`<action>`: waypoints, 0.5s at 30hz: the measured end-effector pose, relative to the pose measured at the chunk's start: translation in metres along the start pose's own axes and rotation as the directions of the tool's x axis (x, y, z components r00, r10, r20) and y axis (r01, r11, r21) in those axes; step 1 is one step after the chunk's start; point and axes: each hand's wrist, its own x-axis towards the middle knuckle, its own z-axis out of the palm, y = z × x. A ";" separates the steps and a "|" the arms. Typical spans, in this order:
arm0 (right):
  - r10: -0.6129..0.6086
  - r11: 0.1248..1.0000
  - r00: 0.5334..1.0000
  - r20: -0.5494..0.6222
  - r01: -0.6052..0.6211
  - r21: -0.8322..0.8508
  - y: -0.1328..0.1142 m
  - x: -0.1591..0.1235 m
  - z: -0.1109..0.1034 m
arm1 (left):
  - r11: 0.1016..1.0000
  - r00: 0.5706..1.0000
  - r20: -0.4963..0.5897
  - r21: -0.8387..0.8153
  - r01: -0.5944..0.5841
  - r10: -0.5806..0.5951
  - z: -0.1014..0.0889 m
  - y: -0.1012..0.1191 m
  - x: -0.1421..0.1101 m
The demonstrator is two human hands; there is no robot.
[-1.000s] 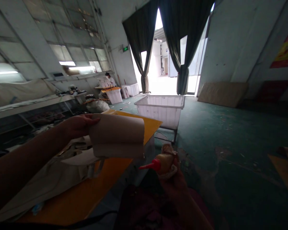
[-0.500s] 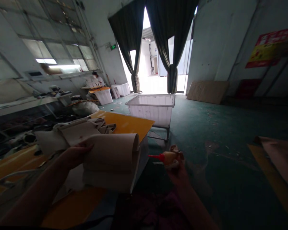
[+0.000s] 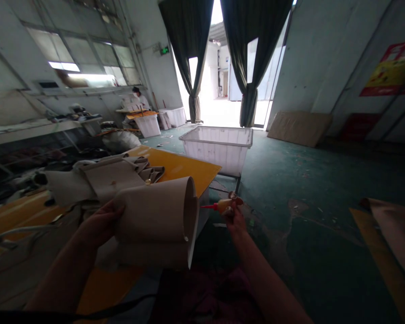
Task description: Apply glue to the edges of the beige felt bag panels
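Observation:
My left hand [image 3: 104, 220] grips the left side of a beige sheet of material [image 3: 151, 207] that curls over into a loop, its open end facing right. My right hand [image 3: 235, 218] is closed around a small glue bottle [image 3: 224, 206] with a red nozzle. The nozzle points left, close to the sheet's open end, with a small gap between. Some crumpled wrapping shows around the bottle. More beige pieces [image 3: 104, 177] lie folded in a heap behind my left hand, on a yellow board [image 3: 185, 166].
A white plastic bin [image 3: 216, 148] on a metal stand is beyond the board. Another person [image 3: 140, 100] is by a far bench. Dark curtains [image 3: 195, 54] hang at the bright doorway. A brown sheet [image 3: 394, 234] lies at right, and a panel [image 3: 300, 128] leans against the wall.
My right hand has moved left and up with the bottle, bringing the nozzle nearer the sheet. The sheet's looped end gapes wider. The view has shifted slightly.

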 end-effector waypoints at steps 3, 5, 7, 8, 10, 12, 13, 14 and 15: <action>-0.038 0.999 0.999 -0.023 0.037 -0.010 0.005 0.013 0.014 | 0.968 0.993 0.018 -0.225 0.115 -0.114 -0.001 0.000 -0.001; -0.067 0.998 0.998 -0.023 0.066 -0.022 0.010 0.020 0.020 | 0.954 0.992 0.016 -0.273 0.124 -0.124 0.001 0.003 -0.004; -0.090 0.995 0.996 -0.019 0.089 -0.038 0.014 0.027 0.024 | 0.943 0.990 0.019 -0.304 0.138 -0.139 0.004 0.006 -0.007; -0.101 0.994 0.995 -0.014 0.100 -0.047 0.016 0.029 0.025 | 0.936 0.988 0.020 -0.318 0.151 -0.153 0.005 0.007 -0.008; -0.116 0.991 0.993 0.002 0.116 -0.073 0.018 0.033 0.023 | 0.922 0.982 0.022 -0.343 0.182 -0.186 0.007 0.008 -0.009; -0.122 0.987 0.992 0.017 0.123 -0.101 0.020 0.035 0.018 | 0.909 0.978 0.025 -0.363 0.204 -0.209 0.008 0.008 -0.008; -0.117 0.986 0.993 0.020 0.119 -0.115 0.021 0.036 0.015 | 0.905 0.976 0.025 -0.371 0.208 -0.214 0.009 0.008 -0.007; -0.110 0.986 0.994 0.016 0.112 -0.127 0.022 0.036 0.012 | 0.901 0.975 0.029 -0.377 0.214 -0.220 0.010 0.008 -0.006; -0.103 0.985 0.995 0.008 0.103 -0.138 0.022 0.036 0.008 | 0.898 0.974 0.032 -0.382 0.218 -0.223 0.010 0.007 -0.005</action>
